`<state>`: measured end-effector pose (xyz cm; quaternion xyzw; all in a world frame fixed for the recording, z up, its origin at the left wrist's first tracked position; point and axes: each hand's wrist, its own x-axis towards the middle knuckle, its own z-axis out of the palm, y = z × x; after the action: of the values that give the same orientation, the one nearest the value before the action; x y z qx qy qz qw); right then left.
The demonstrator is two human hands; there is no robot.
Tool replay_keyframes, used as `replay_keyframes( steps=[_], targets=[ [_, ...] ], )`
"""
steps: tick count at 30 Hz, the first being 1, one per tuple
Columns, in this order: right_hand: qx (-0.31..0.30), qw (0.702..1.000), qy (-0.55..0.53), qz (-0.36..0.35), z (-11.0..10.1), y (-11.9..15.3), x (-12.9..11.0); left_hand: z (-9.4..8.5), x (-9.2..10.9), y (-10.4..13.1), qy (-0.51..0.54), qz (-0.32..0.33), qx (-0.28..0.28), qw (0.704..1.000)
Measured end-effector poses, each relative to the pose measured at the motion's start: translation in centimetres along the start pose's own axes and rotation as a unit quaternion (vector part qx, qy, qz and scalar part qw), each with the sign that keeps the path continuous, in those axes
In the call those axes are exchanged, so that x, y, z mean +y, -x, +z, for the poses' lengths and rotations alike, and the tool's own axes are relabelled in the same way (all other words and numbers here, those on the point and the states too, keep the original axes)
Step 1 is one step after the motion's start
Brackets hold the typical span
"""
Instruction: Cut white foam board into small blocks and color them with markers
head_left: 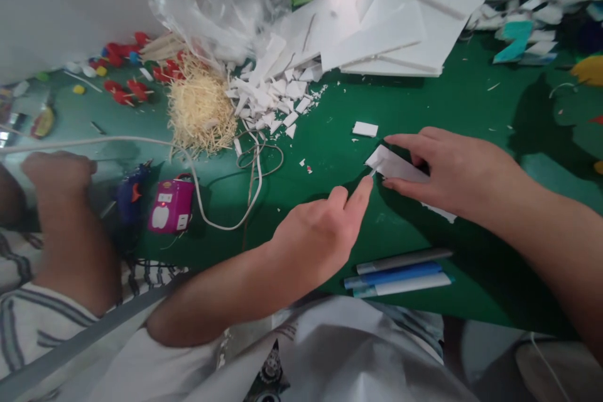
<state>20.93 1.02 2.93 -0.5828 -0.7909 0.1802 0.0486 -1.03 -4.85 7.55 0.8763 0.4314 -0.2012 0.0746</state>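
My left hand (pixel 320 226) is closed round a thin tool, mostly hidden in the fingers; its narrow tip (pixel 374 171) touches the near-left end of a white foam strip (pixel 393 163). From the right, my right hand (pixel 438 166) grips this strip, thumb at its near edge and forefinger stretched beyond its far edge. The strip lies slanted on the green table (pixel 330 157), its other end showing below my right wrist. A small white foam block (pixel 365 129) rests just beyond the strip, touched by neither hand.
Three pens (pixel 400 273) lie near the front edge. White foam scraps (pixel 277 97), large white sheets (pixel 381 31) and a straw-like bundle (pixel 200 103) are farther back. At left are a pink power box (pixel 172 204), a white cable (pixel 202 204), a blue glue gun (pixel 132 195) and another person's hand (pixel 61 166).
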Motion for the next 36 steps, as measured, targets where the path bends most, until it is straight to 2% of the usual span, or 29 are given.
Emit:
replay_keyframes(
  steps=[5, 12, 15, 19, 23, 25, 28, 31, 33, 34, 36],
  targets=[
    [0.016, 1.0, 0.009, -0.011, 0.3, 0.3, 0.0, 1.0, -0.4, 0.9, 0.044, -0.016, 0.051, 0.998],
    [0.006, 0.997, 0.059, 0.05, -0.4, 0.3, -1.5, 2.1, -1.0, 2.5, 0.037, -0.007, 0.211, 0.977],
    [-0.001, 0.996, 0.014, 0.083, -1.0, 0.1, -1.6, 2.0, -1.8, 2.7, 0.037, 0.011, 0.264, 0.964],
    [-0.022, 0.986, -0.12, 0.116, -1.9, 0.1, -1.6, 2.1, -1.9, 2.3, 0.011, 0.014, 0.321, 0.947],
    [-0.079, 0.946, -0.249, 0.19, -2.4, 0.3, -1.5, 2.3, -1.3, 1.8, -0.008, 0.009, 0.343, 0.939],
    [-0.064, 0.928, -0.295, 0.218, -2.2, 0.2, -1.2, 2.4, -1.3, 1.7, -0.002, 0.009, 0.345, 0.938],
    [-0.031, 0.91, -0.335, 0.241, -1.7, 0.2, -0.4, 2.3, -1.9, 1.7, -0.004, 0.004, 0.294, 0.956],
    [-0.023, 0.918, -0.337, 0.209, -1.4, 0.2, 0.0, 2.2, -3.1, 1.4, 0.014, 0.026, 0.227, 0.973],
    [-0.025, 0.929, -0.332, 0.16, -1.5, 0.3, 0.0, 2.0, -4.0, 0.7, 0.072, 0.051, 0.22, 0.972],
    [-0.028, 0.934, -0.332, 0.132, -1.5, 0.4, -0.1, 1.9, -4.4, 0.1, 0.122, 0.057, 0.226, 0.965],
    [-0.039, 0.938, -0.336, 0.079, -1.7, 0.5, -0.4, 1.6, -5.0, -1.6, 0.262, 0.056, 0.29, 0.919]
  ],
)
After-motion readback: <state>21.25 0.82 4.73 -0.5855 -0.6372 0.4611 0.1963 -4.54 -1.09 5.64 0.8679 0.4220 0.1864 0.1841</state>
